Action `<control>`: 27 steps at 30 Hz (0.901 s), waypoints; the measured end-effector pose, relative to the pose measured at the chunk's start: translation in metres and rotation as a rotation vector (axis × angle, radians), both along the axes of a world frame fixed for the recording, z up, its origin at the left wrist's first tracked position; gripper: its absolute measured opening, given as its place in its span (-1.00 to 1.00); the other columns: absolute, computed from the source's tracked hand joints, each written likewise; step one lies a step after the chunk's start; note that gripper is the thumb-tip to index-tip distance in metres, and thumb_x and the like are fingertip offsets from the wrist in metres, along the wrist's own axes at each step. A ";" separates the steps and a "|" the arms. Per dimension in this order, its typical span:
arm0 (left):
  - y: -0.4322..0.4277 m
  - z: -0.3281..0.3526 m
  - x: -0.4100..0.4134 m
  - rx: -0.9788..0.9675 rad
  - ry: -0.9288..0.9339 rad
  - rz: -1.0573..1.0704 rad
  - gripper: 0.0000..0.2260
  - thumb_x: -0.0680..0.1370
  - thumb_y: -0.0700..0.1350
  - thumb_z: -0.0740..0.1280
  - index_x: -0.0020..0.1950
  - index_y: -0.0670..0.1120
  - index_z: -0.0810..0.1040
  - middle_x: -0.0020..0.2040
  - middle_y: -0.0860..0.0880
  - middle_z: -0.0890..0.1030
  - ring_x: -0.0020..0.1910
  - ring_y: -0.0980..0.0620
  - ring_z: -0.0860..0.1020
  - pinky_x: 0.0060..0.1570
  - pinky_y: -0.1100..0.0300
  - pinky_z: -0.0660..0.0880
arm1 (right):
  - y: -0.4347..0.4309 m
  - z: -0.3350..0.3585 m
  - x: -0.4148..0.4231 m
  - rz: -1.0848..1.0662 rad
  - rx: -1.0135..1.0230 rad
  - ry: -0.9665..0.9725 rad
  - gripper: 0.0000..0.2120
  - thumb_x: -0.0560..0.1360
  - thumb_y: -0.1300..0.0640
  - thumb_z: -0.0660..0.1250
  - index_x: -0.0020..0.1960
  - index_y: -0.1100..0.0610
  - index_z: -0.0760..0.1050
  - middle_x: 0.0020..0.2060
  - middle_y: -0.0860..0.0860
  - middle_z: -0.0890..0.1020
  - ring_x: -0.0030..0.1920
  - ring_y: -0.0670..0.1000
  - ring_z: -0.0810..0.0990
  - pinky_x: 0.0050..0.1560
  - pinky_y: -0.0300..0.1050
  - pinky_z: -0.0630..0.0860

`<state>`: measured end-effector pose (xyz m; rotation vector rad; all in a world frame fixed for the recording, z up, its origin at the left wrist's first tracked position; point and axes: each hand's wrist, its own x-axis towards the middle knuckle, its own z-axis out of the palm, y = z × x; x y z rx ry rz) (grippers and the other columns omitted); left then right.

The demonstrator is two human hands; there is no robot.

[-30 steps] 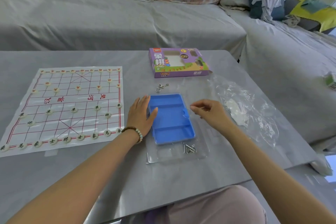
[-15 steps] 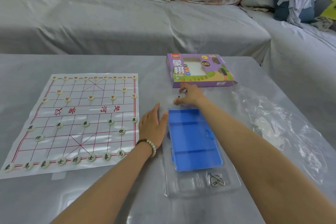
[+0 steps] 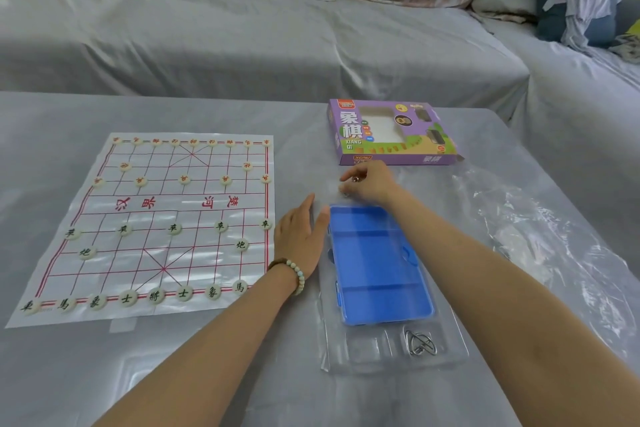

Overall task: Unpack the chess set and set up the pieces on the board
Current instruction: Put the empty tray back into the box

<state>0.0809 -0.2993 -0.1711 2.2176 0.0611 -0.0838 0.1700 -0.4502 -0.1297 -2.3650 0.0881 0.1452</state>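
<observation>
A plastic xiangqi board (image 3: 152, 218) lies on the left of the table with round cream pieces (image 3: 155, 296) set along its rows. A blue piece case (image 3: 377, 263) sits in a clear blister tray (image 3: 367, 354). My left hand (image 3: 299, 239) rests flat with straight fingers against the case's left edge. My right hand (image 3: 370, 184) reaches past the case's far end and pinches a small metal ring puzzle (image 3: 355, 179). The purple xiangqi box (image 3: 391, 132) lies just beyond it.
A second metal ring puzzle (image 3: 420, 343) sits in the blister tray's near pocket. A crumpled clear plastic bag (image 3: 554, 236) lies on the right of the grey table (image 3: 104, 374). A grey covered sofa (image 3: 242, 28) runs behind the table.
My right hand went from the case's right side to the metal rings beyond its far end and took hold of them. My left hand stayed against the case. The view moved closer.
</observation>
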 end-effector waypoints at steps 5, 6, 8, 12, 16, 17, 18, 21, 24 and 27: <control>0.001 0.008 -0.001 -0.040 0.065 -0.030 -0.53 0.60 0.13 -0.02 0.48 0.01 0.15 0.42 -0.01 0.31 0.40 -0.05 0.24 0.39 0.03 0.15 | -0.003 0.028 -0.039 -0.089 0.257 -0.114 -0.90 0.38 0.30 0.46 -0.11 0.24 0.61 -0.26 0.10 0.64 -0.34 -0.14 0.61 -0.17 -0.35 0.56; 0.001 0.011 -0.001 -0.068 0.070 -0.034 -0.57 0.61 0.11 -0.02 0.45 0.02 0.19 0.35 0.00 0.38 0.35 -0.04 0.28 0.35 0.06 0.19 | -0.003 0.035 -0.056 -0.083 0.318 -0.108 -0.90 0.37 0.32 0.46 -0.12 0.25 0.60 -0.28 0.08 0.63 -0.37 -0.19 0.60 -0.22 -0.40 0.53; 0.003 0.016 -0.004 -0.153 0.074 -0.041 -0.67 0.62 0.07 0.03 0.32 -0.02 0.30 0.12 0.05 0.45 0.17 -0.01 0.35 0.20 0.15 0.27 | -0.002 0.045 -0.097 -0.078 0.452 -0.074 -0.89 0.36 0.37 0.45 -0.18 0.22 0.58 -0.32 0.06 0.61 -0.37 -0.18 0.61 -0.23 -0.39 0.54; 0.009 0.017 -0.030 -0.325 0.085 0.004 -0.52 0.61 0.08 0.06 0.50 -0.05 0.13 0.48 -0.02 0.21 0.45 0.00 0.19 0.42 0.07 0.13 | -0.002 0.039 -0.181 -0.016 0.410 0.002 -0.82 0.33 0.33 0.49 -0.28 0.12 0.55 -0.35 -0.02 0.62 -0.29 -0.08 0.61 -0.12 -0.23 0.58; 0.015 0.016 -0.068 -0.382 0.037 0.036 -0.54 0.62 0.06 0.04 0.50 -0.04 0.13 0.50 0.02 0.18 0.46 0.07 0.15 0.39 0.17 0.08 | 0.006 0.023 -0.222 0.008 0.340 0.018 -0.75 0.32 0.31 0.50 -0.35 0.02 0.52 -0.39 -0.11 0.58 -0.33 -0.13 0.53 -0.19 -0.32 0.47; 0.016 0.016 -0.074 -0.383 0.032 0.038 -0.55 0.62 0.05 0.04 0.49 -0.04 0.13 0.50 0.02 0.18 0.46 0.08 0.15 0.39 0.18 0.08 | 0.008 0.020 -0.226 0.013 0.329 0.023 -0.76 0.32 0.30 0.50 -0.35 0.02 0.52 -0.38 -0.11 0.59 -0.32 -0.13 0.53 -0.18 -0.34 0.46; 0.017 0.017 -0.079 -0.379 0.031 0.039 -0.55 0.62 0.05 0.04 0.49 -0.04 0.13 0.49 0.02 0.19 0.46 0.07 0.16 0.38 0.18 0.09 | 0.009 0.019 -0.230 0.026 0.319 0.029 -0.77 0.33 0.29 0.49 -0.33 0.03 0.53 -0.36 -0.10 0.60 -0.30 -0.13 0.55 -0.16 -0.36 0.47; 0.017 0.020 -0.087 -0.368 0.038 0.009 -0.55 0.62 0.04 0.04 0.50 -0.05 0.12 0.50 0.01 0.18 0.46 0.07 0.15 0.39 0.15 0.09 | 0.006 0.020 -0.234 0.041 0.293 -0.006 -0.82 0.37 0.28 0.46 -0.28 0.03 0.55 -0.28 -0.10 0.64 -0.20 -0.14 0.62 -0.07 -0.38 0.48; 0.014 0.024 -0.089 -0.391 0.060 -0.008 -0.53 0.62 0.07 0.04 0.51 -0.04 0.09 0.51 0.01 0.15 0.46 0.07 0.14 0.42 0.12 0.10 | -0.011 0.025 -0.231 -0.014 0.325 -0.071 -0.90 0.42 0.26 0.43 -0.19 0.08 0.58 -0.18 -0.09 0.67 -0.12 -0.18 0.63 -0.02 -0.31 0.53; 0.008 0.024 -0.093 -0.407 0.089 -0.030 -0.50 0.62 0.07 0.06 0.52 -0.03 0.06 0.51 0.00 0.14 0.47 0.05 0.14 0.44 0.08 0.12 | -0.031 0.023 -0.228 -0.067 0.381 -0.101 -0.88 0.43 0.28 0.42 -0.18 0.07 0.58 -0.20 -0.08 0.67 -0.18 -0.18 0.64 -0.07 -0.22 0.56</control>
